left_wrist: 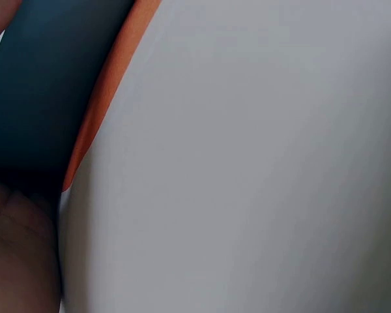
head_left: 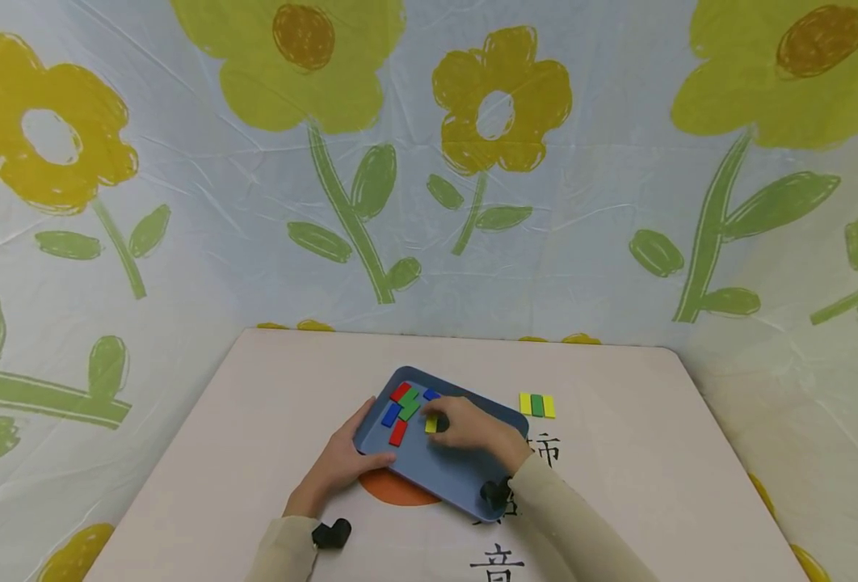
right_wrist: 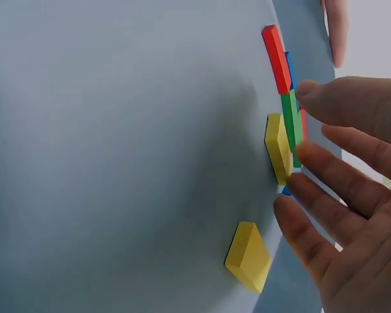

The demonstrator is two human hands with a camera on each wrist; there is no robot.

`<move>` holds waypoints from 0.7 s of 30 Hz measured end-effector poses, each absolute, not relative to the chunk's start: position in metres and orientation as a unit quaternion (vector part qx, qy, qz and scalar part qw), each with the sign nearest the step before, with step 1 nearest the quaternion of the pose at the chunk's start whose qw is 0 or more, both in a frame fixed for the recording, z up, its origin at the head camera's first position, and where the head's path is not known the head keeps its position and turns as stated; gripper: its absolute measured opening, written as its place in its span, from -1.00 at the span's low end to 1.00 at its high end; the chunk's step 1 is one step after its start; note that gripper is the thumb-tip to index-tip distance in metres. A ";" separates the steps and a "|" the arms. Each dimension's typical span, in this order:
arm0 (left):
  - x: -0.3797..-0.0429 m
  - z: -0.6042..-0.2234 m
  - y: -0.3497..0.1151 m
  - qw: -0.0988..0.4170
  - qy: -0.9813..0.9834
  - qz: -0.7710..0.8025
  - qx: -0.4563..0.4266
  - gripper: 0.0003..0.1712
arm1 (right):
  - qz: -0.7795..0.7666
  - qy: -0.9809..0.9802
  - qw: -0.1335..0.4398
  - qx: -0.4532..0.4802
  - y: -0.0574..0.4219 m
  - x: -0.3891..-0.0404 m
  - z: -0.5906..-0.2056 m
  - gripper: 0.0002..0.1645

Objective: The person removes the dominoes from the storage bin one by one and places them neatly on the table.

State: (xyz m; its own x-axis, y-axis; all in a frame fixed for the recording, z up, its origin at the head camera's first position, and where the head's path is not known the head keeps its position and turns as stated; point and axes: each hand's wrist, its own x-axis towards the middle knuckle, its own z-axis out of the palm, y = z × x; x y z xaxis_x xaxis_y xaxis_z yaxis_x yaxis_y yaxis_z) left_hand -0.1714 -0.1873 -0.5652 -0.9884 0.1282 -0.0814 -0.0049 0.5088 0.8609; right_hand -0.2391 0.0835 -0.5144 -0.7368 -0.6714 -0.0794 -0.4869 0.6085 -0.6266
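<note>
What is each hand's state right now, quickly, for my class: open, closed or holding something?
Left hand: holding the blue tray at one corner.
Right hand: open, holding nothing, fingertips near a yellow block.

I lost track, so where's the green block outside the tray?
In the head view, the green block sits between two yellow blocks, right of the tray.

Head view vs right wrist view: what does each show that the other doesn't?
Only the head view: the yellow-green-yellow row on the table beside the tray, the orange circle and the black characters.

Only the right wrist view: two separate yellow blocks inside the tray; the head view shows just one, by the right hand.

Both: the tray, the right hand, part of the left hand, and red, green and blue blocks.
</note>
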 end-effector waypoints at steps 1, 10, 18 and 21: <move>-0.171 -0.565 -0.187 0.067 0.865 0.495 0.036 0.28 | -0.296 0.884 0.152 -0.328 0.083 -0.239 -0.514 -0.45; -0.171 -0.565 -0.188 0.067 0.867 0.493 0.033 0.27 | -0.292 0.897 0.128 -0.306 0.083 -0.244 -0.518 -0.42; -0.170 -0.564 -0.187 0.066 0.865 0.496 0.033 0.27 | -0.289 0.899 0.128 -0.303 0.083 -0.247 -0.529 -0.44; -0.169 -0.564 -0.187 0.067 0.865 0.495 0.032 0.27 | -0.289 0.897 0.131 -0.307 0.081 -0.248 -0.531 -0.47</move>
